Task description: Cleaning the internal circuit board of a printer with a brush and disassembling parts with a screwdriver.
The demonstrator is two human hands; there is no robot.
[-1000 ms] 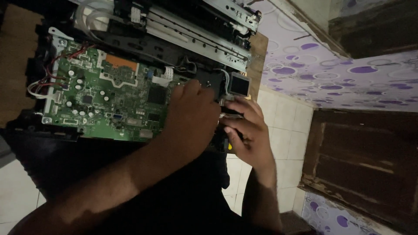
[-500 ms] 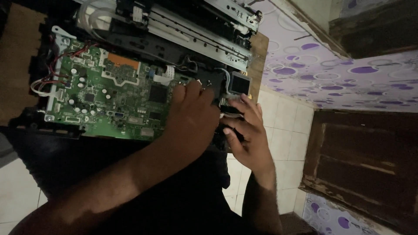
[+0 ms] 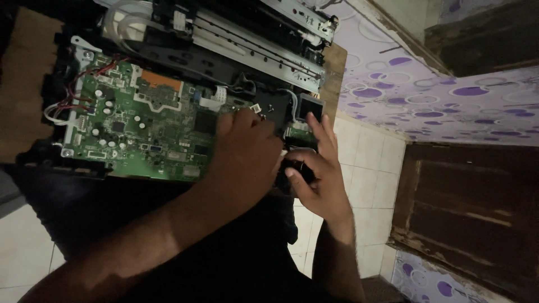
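Hands kept on the opened printer's right end, barely shifted over the last second.
Left hand (image 3: 247,148) is laid, fingers curled, over the green circuit board (image 3: 140,129) edge; right hand (image 3: 314,174) is pinched on a small black part (image 3: 295,168) beside it, so work there seems unfinished.

Looking down, I see an opened printer (image 3: 224,50) with its green circuit board (image 3: 135,129) exposed and red and white wires (image 3: 62,109) at the board's far left edge. My left hand (image 3: 247,151) lies palm-down on the board's right end, fingers spread. My right hand (image 3: 314,174) is just beside it, fingers curled around a small dark part (image 3: 295,168) at the printer's corner. To the right lie pale floor tiles (image 3: 370,163), purple-circled wallpaper (image 3: 426,101) and a dark wooden door (image 3: 471,207).
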